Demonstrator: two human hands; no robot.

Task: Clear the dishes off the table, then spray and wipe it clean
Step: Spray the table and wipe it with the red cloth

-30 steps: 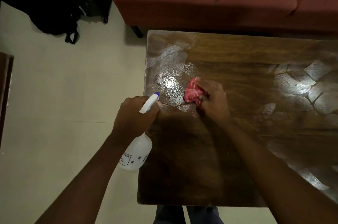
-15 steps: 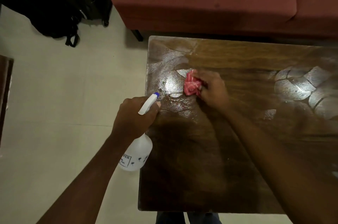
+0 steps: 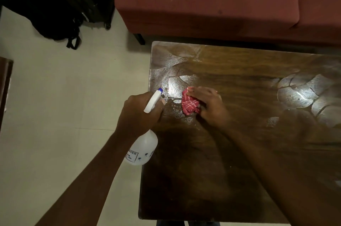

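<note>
A dark wooden table (image 3: pixel 239 152) fills the right half of the view, with wet shiny patches near its left edge and at the far right. My right hand (image 3: pixel 210 105) presses a crumpled red patterned cloth (image 3: pixel 190 104) onto the wet area near the left edge. My left hand (image 3: pixel 138 113) grips a translucent white spray bottle (image 3: pixel 142 150) just beyond the table's left edge. Its white trigger head with a blue nozzle tip points toward the wet patch. No dishes are on the visible tabletop.
A red sofa (image 3: pixel 212 0) stands right behind the table's far edge. A black bag (image 3: pixel 55 13) lies on the pale tiled floor (image 3: pixel 55 96) at the upper left. A dark piece of furniture (image 3: pixel 4 85) shows at the left border.
My right hand slid the cloth toward the far side, then back toward me over the wet patch. The left hand and bottle stayed nearly still.
</note>
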